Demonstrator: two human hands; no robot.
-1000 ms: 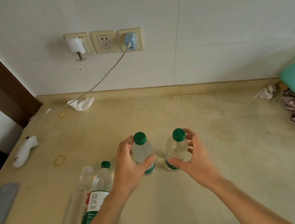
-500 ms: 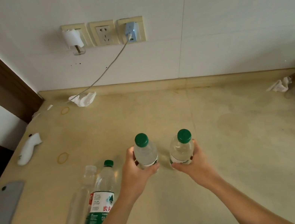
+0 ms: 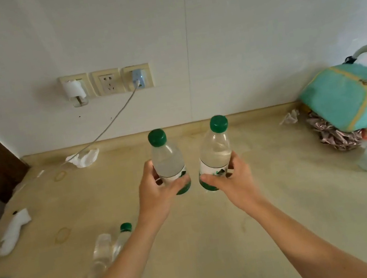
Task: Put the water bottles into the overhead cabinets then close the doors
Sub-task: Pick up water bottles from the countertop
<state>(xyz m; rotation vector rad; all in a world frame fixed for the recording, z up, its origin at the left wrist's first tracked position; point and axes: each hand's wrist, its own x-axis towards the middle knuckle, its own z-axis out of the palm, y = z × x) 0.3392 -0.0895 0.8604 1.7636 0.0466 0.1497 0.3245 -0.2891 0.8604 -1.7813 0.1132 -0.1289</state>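
Two green-capped water bottles, left bottle (image 3: 168, 163) and right bottle (image 3: 216, 155), upright, off the counter (image 3: 273, 196); left hand (image 3: 156, 192) and right hand (image 3: 235, 180) fingers wrapped round each label band. Step judged: carry-up to cabinets, out of view. More bottles (image 3: 113, 246) lie below left wrist.

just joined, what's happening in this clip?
A person holds two clear plastic water bottles with green caps, one in each hand: the left hand grips the left bottle, the right hand grips the right bottle. Both are upright above the beige countertop. Another green-capped bottle lies on the counter near the left forearm. No cabinet is in view.
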